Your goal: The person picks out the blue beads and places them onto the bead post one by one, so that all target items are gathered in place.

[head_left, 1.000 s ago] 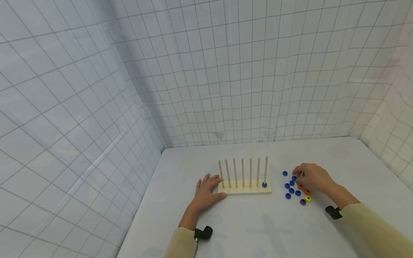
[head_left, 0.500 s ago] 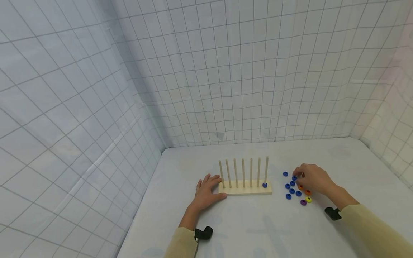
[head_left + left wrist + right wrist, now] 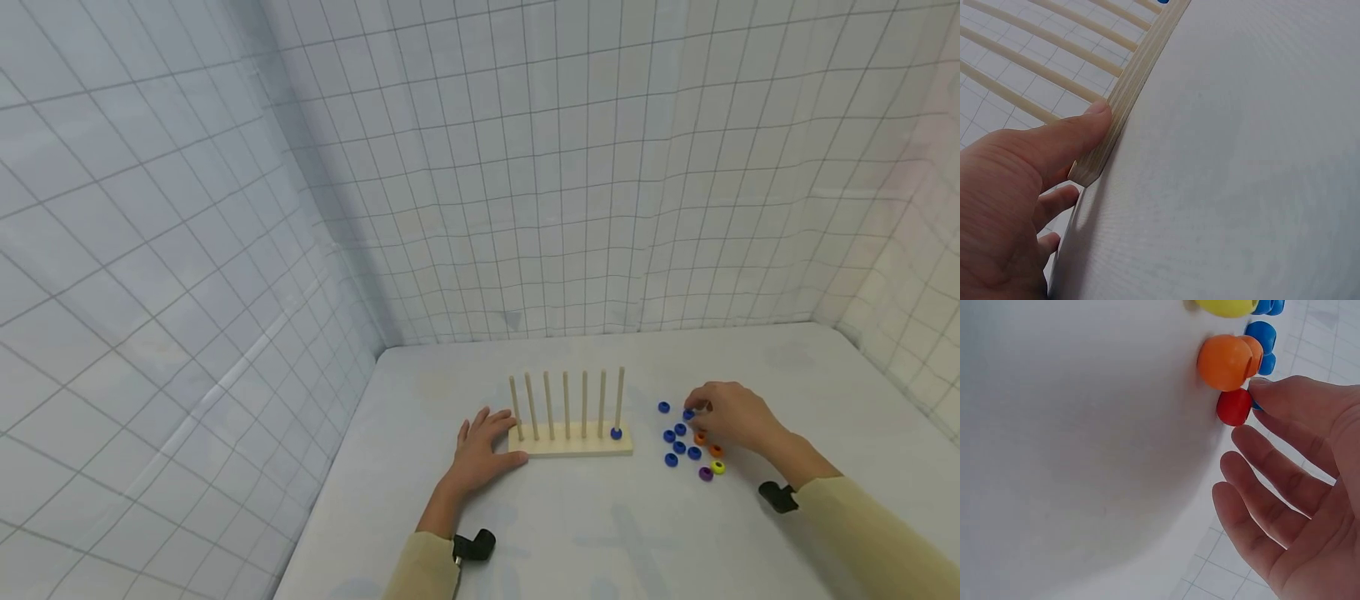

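A wooden peg rack (image 3: 570, 446) with several upright pegs stands on the table, a blue bead (image 3: 616, 433) at the foot of its rightmost peg. My left hand (image 3: 477, 454) holds the rack's left end, thumb along the front edge and index finger at the back; its other fingers spread out beyond the end. To the right, my right hand (image 3: 738, 417) pinches a blue bead (image 3: 688, 414) between thumb and index finger, close over the table. In the right wrist view that bead is mostly hidden behind the thumb, and the remaining fingers are loosely bent near a red bead (image 3: 1234, 407).
Loose beads lie around the right hand: several blue ones (image 3: 679, 447), orange beads (image 3: 716, 451), a yellow bead (image 3: 717, 467) and a purple bead (image 3: 706, 474). A white sheet with a grid pattern (image 3: 525, 208) hangs behind the white table (image 3: 570, 533) and at its sides.
The right fingertips have come together on a blue bead, which has shifted slightly to the right, away from its neighbours. The left hand and the rack stay where they were.
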Tool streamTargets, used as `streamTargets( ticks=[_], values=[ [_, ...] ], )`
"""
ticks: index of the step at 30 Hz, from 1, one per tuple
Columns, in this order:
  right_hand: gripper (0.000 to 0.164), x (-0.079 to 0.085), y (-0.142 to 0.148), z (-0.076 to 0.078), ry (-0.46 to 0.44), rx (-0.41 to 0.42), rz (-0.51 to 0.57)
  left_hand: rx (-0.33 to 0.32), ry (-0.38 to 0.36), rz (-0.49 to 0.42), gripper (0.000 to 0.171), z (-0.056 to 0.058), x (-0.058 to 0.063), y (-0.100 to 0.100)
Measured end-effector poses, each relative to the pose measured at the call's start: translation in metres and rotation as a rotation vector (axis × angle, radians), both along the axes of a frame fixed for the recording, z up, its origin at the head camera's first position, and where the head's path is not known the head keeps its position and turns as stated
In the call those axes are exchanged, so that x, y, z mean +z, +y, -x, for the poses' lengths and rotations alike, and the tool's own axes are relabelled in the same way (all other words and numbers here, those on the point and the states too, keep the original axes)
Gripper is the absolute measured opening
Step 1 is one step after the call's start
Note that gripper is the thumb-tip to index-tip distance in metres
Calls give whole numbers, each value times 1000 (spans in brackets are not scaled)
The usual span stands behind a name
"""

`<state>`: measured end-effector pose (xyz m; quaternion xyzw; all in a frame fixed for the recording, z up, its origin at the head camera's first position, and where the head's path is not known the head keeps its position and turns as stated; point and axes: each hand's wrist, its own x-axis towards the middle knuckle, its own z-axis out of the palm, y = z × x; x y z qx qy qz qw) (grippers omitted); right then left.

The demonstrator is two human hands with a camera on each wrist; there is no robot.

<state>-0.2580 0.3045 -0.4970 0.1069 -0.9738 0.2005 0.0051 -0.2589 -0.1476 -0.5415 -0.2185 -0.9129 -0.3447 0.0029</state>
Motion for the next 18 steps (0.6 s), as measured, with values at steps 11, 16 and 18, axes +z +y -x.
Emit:
streamTargets(
  ticks=[11,16,18],
  values=[
    [18,14,2,0,12,3,-7,-1,-1,-6,68,1,-1,-1],
    [17,22,0,-2,44,18,-11,3,2,-8,68,1,-2,0],
    [17,24,-1,-3,57,21,-16,3,5,-9,68,1,-2,0]
  ],
)
